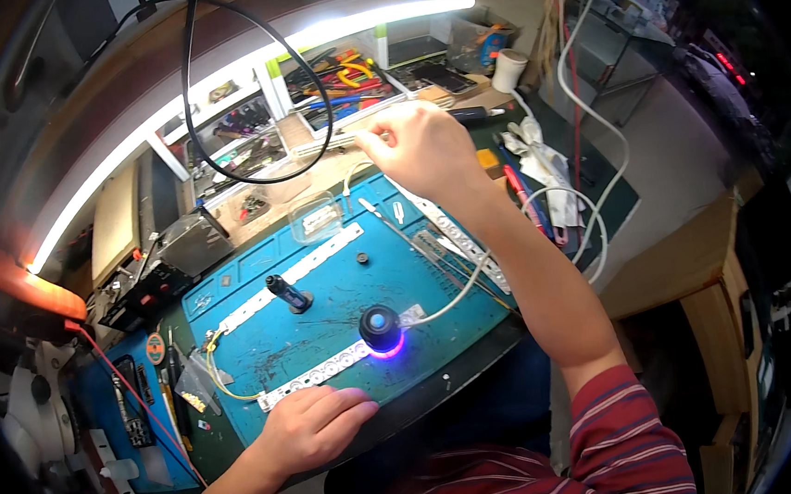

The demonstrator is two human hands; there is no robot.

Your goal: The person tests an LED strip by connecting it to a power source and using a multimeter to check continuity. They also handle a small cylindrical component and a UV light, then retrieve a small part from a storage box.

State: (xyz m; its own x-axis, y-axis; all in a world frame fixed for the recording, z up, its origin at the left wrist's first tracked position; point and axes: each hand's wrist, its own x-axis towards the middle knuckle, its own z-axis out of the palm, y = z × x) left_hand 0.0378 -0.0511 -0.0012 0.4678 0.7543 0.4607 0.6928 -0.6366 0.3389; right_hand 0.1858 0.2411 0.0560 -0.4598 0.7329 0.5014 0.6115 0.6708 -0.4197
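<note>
My left hand (317,425) rests at the near edge of the blue work mat (435,276), fingers curled together; their undersides are hidden. Just beyond it lies a white LED strip (317,374) with round lenses. A small round black lamp (380,327) stands over that strip, a purple glow under it and a white cable running right. My right hand (420,147) is raised over the mat's far edge, thumb and fingers pinched. Whatever it holds, if anything, I cannot make out. A dark upright cylinder (290,294) stands between the near strip and a second LED strip (291,274).
Behind the mat, a lit shelf holds a bin of pliers and tools (345,79). A clear plastic box (316,218) sits near the mat's back edge. A black cable loop (188,87) hangs in front. Tweezers and thin tools (403,228) lie at right; cardboard (656,254) stands beyond.
</note>
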